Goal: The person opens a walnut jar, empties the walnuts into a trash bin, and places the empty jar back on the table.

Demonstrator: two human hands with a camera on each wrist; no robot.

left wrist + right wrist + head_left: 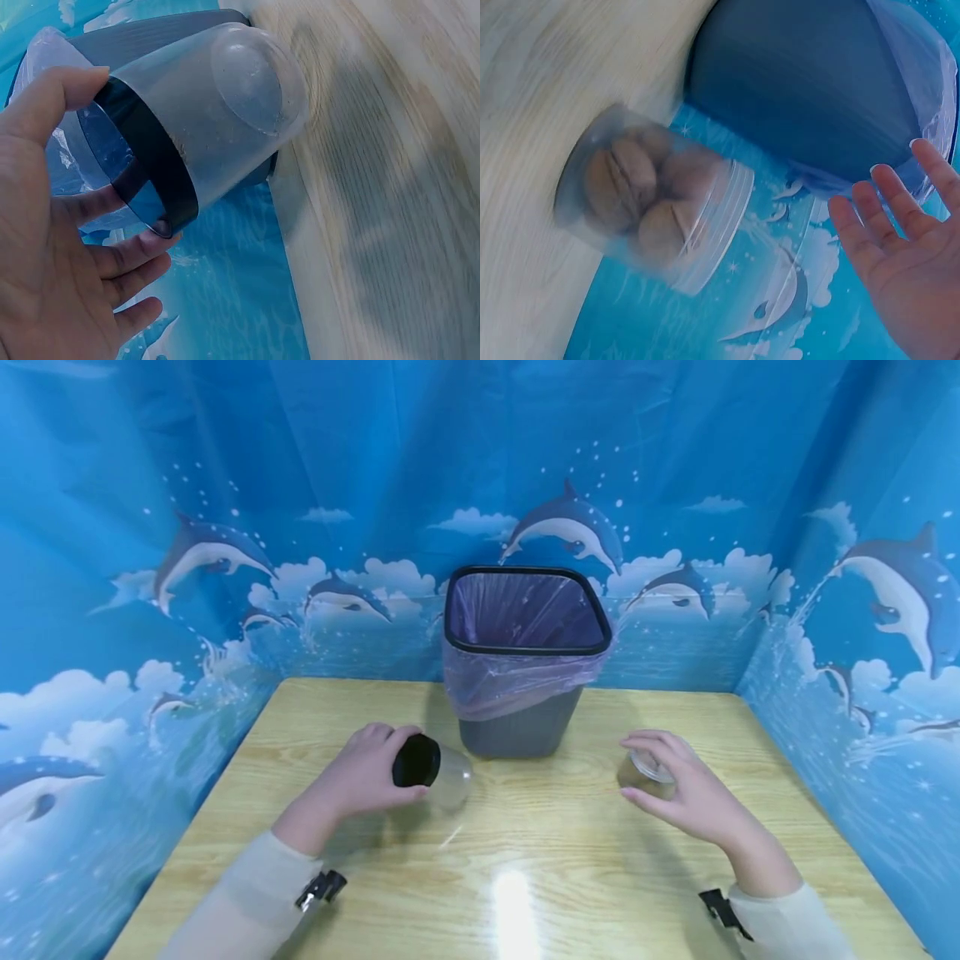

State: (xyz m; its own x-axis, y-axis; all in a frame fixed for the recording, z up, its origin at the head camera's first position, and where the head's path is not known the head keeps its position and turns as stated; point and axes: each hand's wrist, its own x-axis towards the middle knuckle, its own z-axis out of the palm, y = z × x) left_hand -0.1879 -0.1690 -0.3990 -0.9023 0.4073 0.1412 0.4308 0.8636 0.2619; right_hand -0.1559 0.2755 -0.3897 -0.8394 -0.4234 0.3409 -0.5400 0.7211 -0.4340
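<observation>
My left hand (pixel 352 781) pinches a clear plastic cup (pixel 453 779) by its wide black rim. The cup is tilted, its rounded bottom toward the right and its mouth toward my palm. In the left wrist view, the thumb (pixel 75 86) lies on the top of the rim and a finger reaches inside the mouth; small specks show on the wall. My right hand (pixel 693 789) is beside a clear jar (pixel 641 195) of walnuts (pixel 619 184) with a clear lid (pixel 724 232). In the right wrist view, its extended fingers (pixel 900 202) are apart from the jar.
A grey bin (pixel 517 727) with a black rim and a purple liner (pixel 495 681) stands at the back middle of the wooden table (pixel 555 827), between the hands. A blue dolphin-print curtain (pixel 420 485) surrounds the table at the back and sides.
</observation>
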